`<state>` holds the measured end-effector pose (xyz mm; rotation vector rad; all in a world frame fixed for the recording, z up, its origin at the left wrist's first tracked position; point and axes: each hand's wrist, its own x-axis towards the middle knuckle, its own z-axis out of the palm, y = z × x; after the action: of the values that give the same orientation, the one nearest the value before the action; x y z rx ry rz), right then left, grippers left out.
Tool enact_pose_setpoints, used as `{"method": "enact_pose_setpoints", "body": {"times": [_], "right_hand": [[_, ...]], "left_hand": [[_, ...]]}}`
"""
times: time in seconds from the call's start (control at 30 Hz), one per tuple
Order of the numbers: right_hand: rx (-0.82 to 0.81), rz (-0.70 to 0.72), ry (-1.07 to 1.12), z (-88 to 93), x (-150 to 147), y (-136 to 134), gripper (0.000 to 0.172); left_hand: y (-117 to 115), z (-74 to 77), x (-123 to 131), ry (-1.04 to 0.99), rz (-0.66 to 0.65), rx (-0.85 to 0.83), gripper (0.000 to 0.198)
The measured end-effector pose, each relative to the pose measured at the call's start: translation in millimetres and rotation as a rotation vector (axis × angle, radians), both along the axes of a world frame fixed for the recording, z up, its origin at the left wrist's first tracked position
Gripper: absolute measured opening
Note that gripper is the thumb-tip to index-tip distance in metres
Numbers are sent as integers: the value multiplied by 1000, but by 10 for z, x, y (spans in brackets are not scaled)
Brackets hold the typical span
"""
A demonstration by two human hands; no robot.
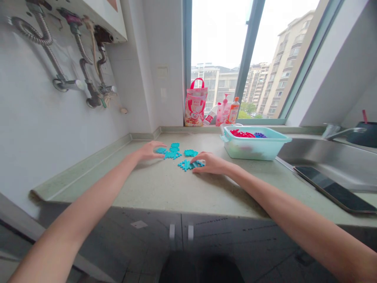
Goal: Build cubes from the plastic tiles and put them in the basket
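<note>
Several flat turquoise interlocking toy pieces with knobbly edges lie in a loose group on the countertop (141, 184). My left hand (149, 150) rests at the group's left side, thumb and fingers apart around one small turquoise piece (160, 150). Right beside that is a cluster of turquoise pieces (173, 154). My right hand (212, 163) has its thumb and fingers closed on a turquoise piece (198, 164) at the near right. Touching or close to it is another turquoise piece (185, 165). Behind these lies a separate turquoise piece (191, 153).
A pale mint plastic basin (253, 151) holding red and purple pieces stands right of my right hand. Farther right are a phone (332, 188) and a steel sink (318, 151). A pink bag (196, 106) and bottles (225, 112) line the windowsill. Pipes (85, 67) hang at left.
</note>
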<state>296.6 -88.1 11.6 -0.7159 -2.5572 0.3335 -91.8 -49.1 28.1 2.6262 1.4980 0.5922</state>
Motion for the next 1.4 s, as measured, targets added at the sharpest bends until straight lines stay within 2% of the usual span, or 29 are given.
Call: {"method": "enact_pose_setpoints", "body": {"times": [0.2, 0.27, 0.4, 0.5, 0.57, 0.67, 0.8, 0.87, 1.0, 1.13, 1.3, 1.4], "right_hand": [[56, -59, 102, 3, 90, 115, 32], [78, -84, 169, 26, 108, 130, 28], [179, -116, 274, 100, 92, 74, 23], [214, -148, 338, 131, 41, 8, 25], [217, -153, 360, 119, -5, -19, 27], [206, -114, 308, 56, -78, -32, 25], [102, -20, 98, -41, -161, -62, 22], [39, -7, 45, -65, -188, -90, 24], [10, -15, 132, -64, -177, -59, 28], [30, -137, 241, -100, -60, 198, 34], [62, -272, -9, -228, 42, 526, 42], [61, -261, -34, -260, 53, 581, 37]], "left_hand": [[-54, 33, 93, 49, -46, -42, 52], [-126, 61, 230, 57, -120, -40, 46], [-315, 74, 661, 34, -300, -8, 38], [-360, 83, 849, -19, -351, 36, 39], [-315, 98, 804, -58, -298, 81, 40], [-180, 92, 537, -82, -114, 161, 53], [10, -17, 160, -96, 200, 195, 57], [83, -88, 67, -110, 297, 174, 58], [165, -166, 40, -64, 285, 110, 55], [169, -148, 60, 6, 184, 20, 51], [123, -103, 56, 2, 178, -55, 51], [79, -85, 55, -56, 193, -42, 47]]}}
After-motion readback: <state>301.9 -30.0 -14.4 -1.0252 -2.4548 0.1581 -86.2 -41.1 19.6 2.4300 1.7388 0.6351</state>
